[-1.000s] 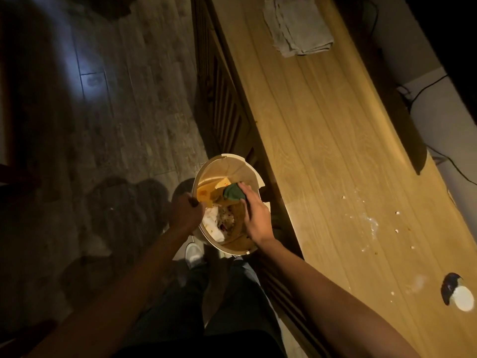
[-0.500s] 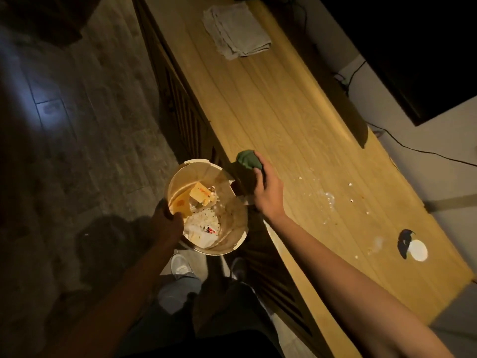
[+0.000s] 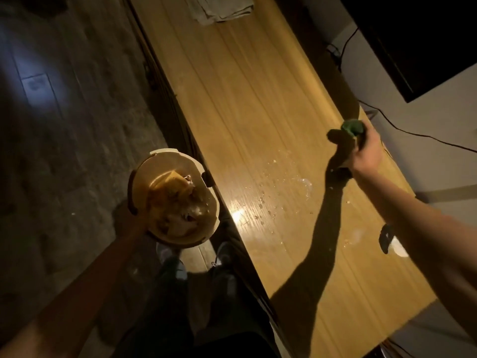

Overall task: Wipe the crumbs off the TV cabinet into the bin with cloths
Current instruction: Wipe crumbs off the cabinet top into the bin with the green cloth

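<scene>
right hand: I see my right hand [image 3: 367,151] at right of centre in the frame, raised over the far edge of the cabinet top, fingers curled tight round a balled green cloth [image 3: 352,128].
green cloth: bunched, pokes out of the top of the fist, clear of the wood; its shadow falls on the top just left of it.
left hand: my left hand [image 3: 129,215] is at lower left of centre, dark and mostly in shadow, up against the near-left side of the bin [image 3: 165,158]. Looks like it is holding the bin, but I cannot tell how the fingers lie.
bin: round, tan, open top, centre-left of frame, just beside the front edge of the cabinet, over the floor [image 3: 64,125]. Paper and scraps inside.
crumbs: crumbs [image 3: 273,188] scattered mid-frame on the cabinet top, between bin and right hand, with a pale smear at their right end.
TV cabinet: TV cabinet [image 3: 245,86] runs diagonally from top centre to lower right, light wood top, glare spot near the front edge.
grey cloth: folded grey cloth [image 3: 222,9] lies on the top at the upper edge of frame, well apart from both hands.
other: dark screen [image 3: 426,34] upper right, cable [image 3: 413,133] trailing behind the cabinet.
</scene>
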### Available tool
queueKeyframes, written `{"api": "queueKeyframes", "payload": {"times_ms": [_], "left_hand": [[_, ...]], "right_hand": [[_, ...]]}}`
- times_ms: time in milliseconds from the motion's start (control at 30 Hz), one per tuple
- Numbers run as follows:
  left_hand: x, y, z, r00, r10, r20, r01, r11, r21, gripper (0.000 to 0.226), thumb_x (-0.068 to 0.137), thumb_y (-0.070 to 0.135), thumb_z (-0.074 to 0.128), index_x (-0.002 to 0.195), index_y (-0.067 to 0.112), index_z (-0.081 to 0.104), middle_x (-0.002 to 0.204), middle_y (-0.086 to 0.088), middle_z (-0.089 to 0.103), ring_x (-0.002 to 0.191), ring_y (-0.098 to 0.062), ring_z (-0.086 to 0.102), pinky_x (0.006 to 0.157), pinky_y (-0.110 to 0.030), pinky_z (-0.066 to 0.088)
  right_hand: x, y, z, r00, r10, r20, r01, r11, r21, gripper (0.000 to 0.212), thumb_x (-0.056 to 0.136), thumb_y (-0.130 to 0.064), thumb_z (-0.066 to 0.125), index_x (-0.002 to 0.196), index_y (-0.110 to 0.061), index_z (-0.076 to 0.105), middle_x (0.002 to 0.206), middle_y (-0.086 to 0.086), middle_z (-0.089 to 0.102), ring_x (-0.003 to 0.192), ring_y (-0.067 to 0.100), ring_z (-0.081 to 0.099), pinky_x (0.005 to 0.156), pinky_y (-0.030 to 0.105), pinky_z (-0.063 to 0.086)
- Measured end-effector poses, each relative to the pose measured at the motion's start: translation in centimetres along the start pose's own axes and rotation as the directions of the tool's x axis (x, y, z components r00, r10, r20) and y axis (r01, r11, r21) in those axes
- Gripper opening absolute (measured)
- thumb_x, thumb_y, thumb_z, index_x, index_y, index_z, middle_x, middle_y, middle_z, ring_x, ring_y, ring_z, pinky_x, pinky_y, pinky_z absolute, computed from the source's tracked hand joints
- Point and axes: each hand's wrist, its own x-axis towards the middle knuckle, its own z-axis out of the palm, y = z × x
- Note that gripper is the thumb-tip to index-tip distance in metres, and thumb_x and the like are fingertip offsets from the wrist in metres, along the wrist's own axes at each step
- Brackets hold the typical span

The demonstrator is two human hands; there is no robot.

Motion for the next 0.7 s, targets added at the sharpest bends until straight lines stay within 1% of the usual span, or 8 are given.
{"api": "queueKeyframes", "payload": {"times_ms": [33,133,233,300,367,467,600,700], "left_hand": [[-0.4,0.0,0.3,1.0,0.002,0.007,-0.002,1.0,-0.018,0.04,0.098,0.024,0.061,0.128,-0.002,0.055,0.128,-0.029,0.06,0.118,-0.049,0.057,0.099,-0.055,0.048],[-1.0,0.2,0.3,0.999,-0.003,0.046,0.006,0.998,-0.066,0.051,0.098,0.033,0.06,0.138,0.004,0.049,0.138,-0.026,0.055,0.125,-0.045,0.054,0.106,-0.057,0.045],[-1.6,0.2,0.4,0.999,-0.029,0.035,0.034,0.99,-0.136,0.052,0.09,0.039,0.062,0.127,0.004,0.055,0.128,-0.025,0.06,0.118,-0.043,0.058,0.102,-0.058,0.048],[-2.0,0.0,0.5,0.999,-0.028,0.04,0.034,0.987,-0.157,0.061,0.078,0.049,0.056,0.119,0.003,0.057,0.121,-0.024,0.063,0.112,-0.042,0.06,0.099,-0.059,0.05],[-2.2,-0.3,0.6,0.998,-0.044,0.035,0.05,0.985,-0.165,0.059,0.077,0.051,0.053,0.112,0.004,0.057,0.116,-0.024,0.063,0.109,-0.042,0.061,0.097,-0.06,0.051],[-2.2,-0.8,0.7,0.998,-0.045,0.045,0.053,0.981,-0.184,0.044,0.08,0.048,0.054,0.104,0.01,0.058,0.109,-0.021,0.065,0.104,-0.041,0.063,0.094,-0.061,0.052],[-2.3,-0.8,0.4,0.998,-0.015,0.059,0.027,0.976,-0.215,0.063,0.079,0.054,0.057,0.125,0.011,0.058,0.124,-0.02,0.065,0.114,-0.04,0.062,0.099,-0.06,0.051],[-2.2,-0.7,0.3,0.997,-0.001,0.08,0.019,0.975,-0.22,0.071,0.078,0.054,0.057,0.13,0.006,0.055,0.128,-0.023,0.063,0.117,-0.044,0.06,0.101,-0.062,0.049]], "right_hand": [[0.7,0.6,-1.2,1.0,0.021,0.0,-0.021,1.0,-0.01,0.046,0.101,-0.022,0.059,0.144,-0.033,0.047,0.144,0.0,0.057,0.134,0.023,0.052,0.115,0.047,0.039],[3.2,4.8,-2.7,0.985,0.166,0.047,-0.153,0.966,-0.207,0.062,0.096,-0.002,0.058,0.147,-0.033,0.042,0.147,0.01,0.052,0.136,0.037,0.05,0.114,0.056,0.042],[3.7,7.3,-2.2,0.97,0.236,0.054,-0.213,0.937,-0.277,0.06,0.101,0.001,0.045,0.152,-0.031,0.039,0.155,0.015,0.045,0.141,0.042,0.043,0.118,0.055,0.037],[3.3,7.9,-1.2,0.969,0.244,0.039,-0.226,0.939,-0.26,0.059,0.103,-0.001,0.039,0.156,-0.027,0.034,0.164,0.013,0.033,0.15,0.039,0.031,0.125,0.052,0.027],[3.0,7.4,-0.3,0.971,0.241,0.007,-0.232,0.944,-0.236,0.054,0.106,-0.006,0.037,0.157,-0.023,0.032,0.166,0.012,0.029,0.154,0.036,0.026,0.128,0.049,0.022],[2.6,5.6,0.9,0.982,0.19,0.016,-0.181,0.957,-0.226,0.052,0.107,-0.011,0.039,0.157,-0.02,0.033,0.166,0.009,0.031,0.153,0.032,0.027,0.128,0.048,0.021],[0.9,2.6,3.2,0.994,0.071,0.086,-0.055,0.983,-0.174,0.051,0.107,-0.013,0.041,0.157,-0.023,0.033,0.167,0.005,0.03,0.153,0.029,0.029,0.128,0.047,0.021],[-0.7,0.5,4.9,0.991,0.035,0.128,-0.015,0.987,-0.16,0.054,0.108,-0.015,0.04,0.16,-0.023,0.028,0.17,0.003,0.024,0.155,0.026,0.024,0.128,0.046,0.02]]}}
